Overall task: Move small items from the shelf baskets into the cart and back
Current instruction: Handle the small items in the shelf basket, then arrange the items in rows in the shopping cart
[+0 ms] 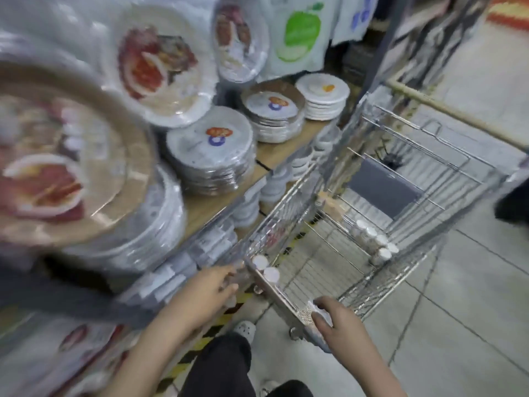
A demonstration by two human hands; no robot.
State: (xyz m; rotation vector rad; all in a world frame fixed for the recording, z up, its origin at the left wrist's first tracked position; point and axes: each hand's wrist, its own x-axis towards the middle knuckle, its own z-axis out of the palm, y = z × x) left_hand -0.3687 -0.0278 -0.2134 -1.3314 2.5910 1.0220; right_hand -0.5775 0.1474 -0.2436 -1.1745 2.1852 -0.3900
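Observation:
The wire cart (pixel 423 173) stands beside the shelf, right of centre. A row of small white-capped bottles (pixel 378 245) lies on its floor by the right wall. My left hand (pixel 211 285) reaches to the cart's near left corner and holds a clear pack of white-capped bottles (pixel 266 267) at the rim; the picture is blurred there. My right hand (pixel 337 322) grips the right end of the cart handle (pixel 274 290), its fingers curled over a patterned white label.
Stacks of wrapped plates (pixel 211 156) fill the wooden shelf (pixel 274 156) on the left, with more packs on the lower shelf. Yellow-black tape (pixel 200 342) marks the floor along the shelf. A grey flap (pixel 383 190) sits in the cart's far end. Something dark (pixel 512 207) is at the right edge.

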